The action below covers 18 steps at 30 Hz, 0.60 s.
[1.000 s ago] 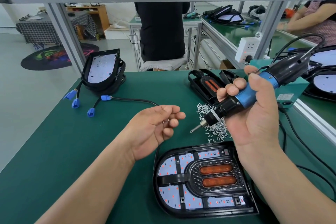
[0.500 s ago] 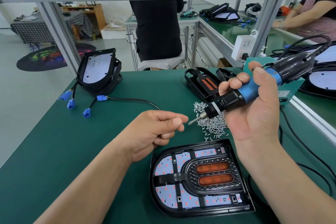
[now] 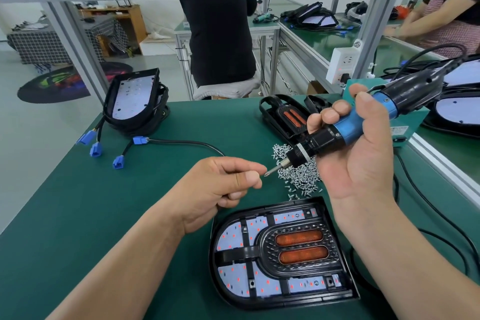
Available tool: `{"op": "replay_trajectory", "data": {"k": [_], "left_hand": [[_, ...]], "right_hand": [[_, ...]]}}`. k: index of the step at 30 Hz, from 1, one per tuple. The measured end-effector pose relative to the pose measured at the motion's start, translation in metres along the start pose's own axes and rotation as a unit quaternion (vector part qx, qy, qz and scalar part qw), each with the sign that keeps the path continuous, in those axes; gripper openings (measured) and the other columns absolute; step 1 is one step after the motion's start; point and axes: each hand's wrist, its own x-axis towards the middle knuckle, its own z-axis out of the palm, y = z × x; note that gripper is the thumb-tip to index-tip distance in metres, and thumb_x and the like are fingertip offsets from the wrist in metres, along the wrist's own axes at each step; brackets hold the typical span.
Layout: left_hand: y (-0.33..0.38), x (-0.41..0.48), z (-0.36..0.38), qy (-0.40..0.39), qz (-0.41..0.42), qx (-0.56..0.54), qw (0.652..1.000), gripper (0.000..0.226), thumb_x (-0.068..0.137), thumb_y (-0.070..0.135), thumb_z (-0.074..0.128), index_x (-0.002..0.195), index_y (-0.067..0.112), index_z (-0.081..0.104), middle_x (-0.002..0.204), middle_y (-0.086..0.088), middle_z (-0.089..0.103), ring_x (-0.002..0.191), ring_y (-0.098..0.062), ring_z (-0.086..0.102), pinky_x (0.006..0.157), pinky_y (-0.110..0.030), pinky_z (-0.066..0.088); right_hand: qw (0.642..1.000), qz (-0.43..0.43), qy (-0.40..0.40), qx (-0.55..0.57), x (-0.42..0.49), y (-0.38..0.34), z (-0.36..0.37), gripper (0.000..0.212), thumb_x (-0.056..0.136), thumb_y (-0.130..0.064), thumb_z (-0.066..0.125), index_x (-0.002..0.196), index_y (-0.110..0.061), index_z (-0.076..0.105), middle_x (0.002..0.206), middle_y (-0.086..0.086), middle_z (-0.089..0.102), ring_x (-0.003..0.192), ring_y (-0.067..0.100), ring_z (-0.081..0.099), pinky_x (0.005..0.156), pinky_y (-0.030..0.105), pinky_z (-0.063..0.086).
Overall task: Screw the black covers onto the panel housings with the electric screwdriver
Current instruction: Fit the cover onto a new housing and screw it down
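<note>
Left hand [image 3: 223, 187] has closed from open palm to a pinch, seemingly on 1 screw, meeting the bit of the electric screwdriver [image 3: 363, 122]; right hand [image 3: 363, 171] grips the tool. Loading time: black cover [image 3: 298, 249] lies on its panel housing [image 3: 285, 303], just below on the desk [image 3: 104, 215].

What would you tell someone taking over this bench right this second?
Left hand: pinches what looks like a screw at the tip of the electric screwdriver.
Right hand: grips that screwdriver, raised above the table.
Things: black cover sits on the panel housing nearest you; screw pile behind it; spare covers farther back; more housings far left.
Done: cover placed. Whether any screws are already in is too small to tell.
Left: seat the screw on the bit, drive screws at the cover's holes, then do the other housings.
</note>
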Motion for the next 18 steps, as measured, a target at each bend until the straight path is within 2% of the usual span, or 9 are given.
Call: {"op": "replay_trajectory", "data": {"k": [5,18], "left_hand": [[-0.0012,-0.0006,0.0007,-0.018,0.001,0.021,1.000,0.024,0.089,0.013,0.075,0.112,0.009,0.081,0.097,-0.013,0.076,0.056,-0.009,0.036,0.047,-0.015,0.030],[-0.0020,-0.0005,0.0035,-0.003,0.007,0.088,0.996,0.019,0.086,0.017,0.078,0.105,0.017,0.083,0.095,-0.011,0.079,0.052,-0.008,0.032,0.049,-0.017,0.028]], "right_hand": [[1.000,-0.001,-0.004,0.003,0.0001,0.0001,-0.0008,0.012,0.104,-0.021,0.061,0.116,-0.019,0.061,0.082,-0.003,0.056,0.070,0.013,0.056,0.086,0.035,0.054],[0.999,0.002,-0.026,-0.020,-0.0015,0.0040,-0.0001,0.009,0.106,-0.018,0.056,0.114,-0.019,0.059,0.081,-0.002,0.055,0.070,0.014,0.054,0.084,0.035,0.054]]}}
